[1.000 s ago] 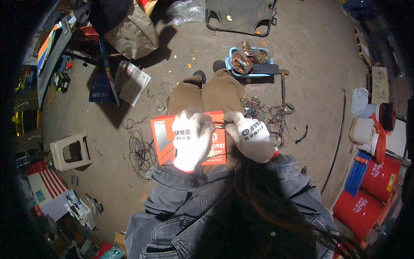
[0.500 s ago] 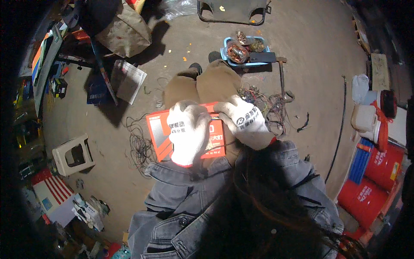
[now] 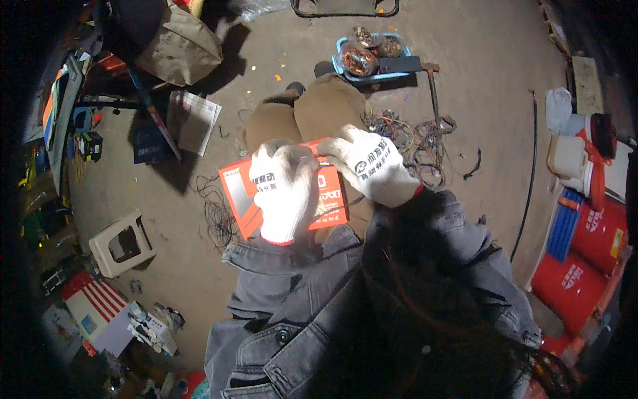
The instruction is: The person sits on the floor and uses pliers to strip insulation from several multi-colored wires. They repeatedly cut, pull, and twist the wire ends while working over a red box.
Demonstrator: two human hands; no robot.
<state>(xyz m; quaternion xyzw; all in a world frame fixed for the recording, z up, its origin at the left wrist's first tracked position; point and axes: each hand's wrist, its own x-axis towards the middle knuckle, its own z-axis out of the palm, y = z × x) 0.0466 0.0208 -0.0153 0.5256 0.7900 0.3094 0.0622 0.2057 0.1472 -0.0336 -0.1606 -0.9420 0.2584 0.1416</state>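
Note:
A red printed box (image 3: 240, 199) lies flat across my lap, its middle covered by my gloved hands. My left hand (image 3: 284, 189), in a white knit glove, rests over it with the fingers pinched together. From the right, my right hand (image 3: 372, 165), gloved alike, reaches in with thumb and forefinger closed close to the left fingertips. Both seem to pinch a thin wire, though little of it shows between them. A dark strand of wire (image 3: 334, 212) crosses the box below the fingers toward the right.
Tangled black wire (image 3: 222, 216) lies on the floor at the left, multicoloured wires (image 3: 405, 136) at the right. Beyond my knees stand a blue basket (image 3: 372, 77) of bagged scraps and a hammer (image 3: 433, 93). A beige stool (image 3: 123, 244) and red drums (image 3: 568, 286) flank me.
The view has shifted slightly, so the floor objects sit a little differently in it. Both hands remain pinched together over the box; their grip looks much the same.

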